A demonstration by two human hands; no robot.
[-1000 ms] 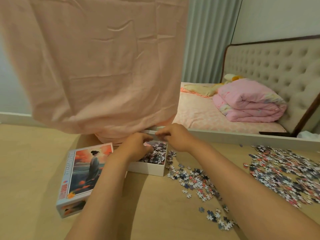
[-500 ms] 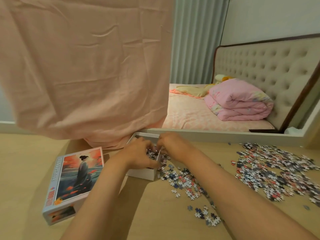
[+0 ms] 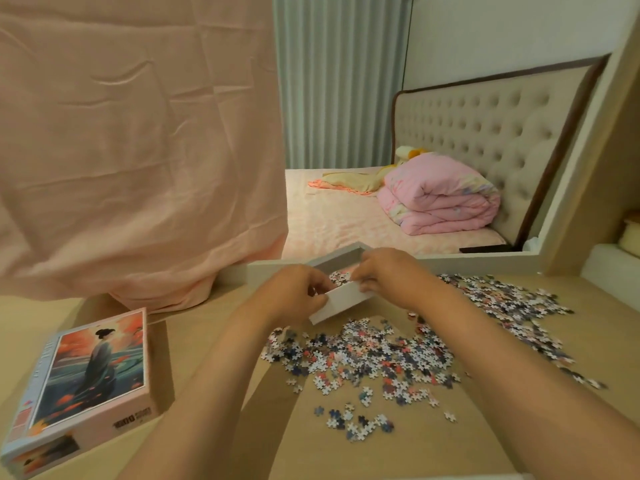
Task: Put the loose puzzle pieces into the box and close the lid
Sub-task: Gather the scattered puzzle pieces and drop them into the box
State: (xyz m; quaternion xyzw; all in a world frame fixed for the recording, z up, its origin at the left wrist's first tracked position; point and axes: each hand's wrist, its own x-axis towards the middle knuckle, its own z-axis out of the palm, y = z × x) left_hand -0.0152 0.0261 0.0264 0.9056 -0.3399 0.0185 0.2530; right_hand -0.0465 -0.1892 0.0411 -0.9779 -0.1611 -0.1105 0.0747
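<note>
Currently we list one white puzzle box (image 3: 341,302), held at a tilt with a few pieces showing inside; our left hand (image 3: 298,296) and right hand (image 3: 391,276) both grip its near wall, fingers curled over the rim. Loose puzzle pieces (image 3: 363,355) lie scattered just before the box and further right. The illustrated lid (image 3: 90,375) rests well apart, at left.

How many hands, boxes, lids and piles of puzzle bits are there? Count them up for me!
2 hands: left hand and right hand, both gripping the box
1 white cardboard puzzle box
1 picture-printed cardboard lid
2 spreads of loose puzzle pieces: near spread and right spread
Total: 6
</note>
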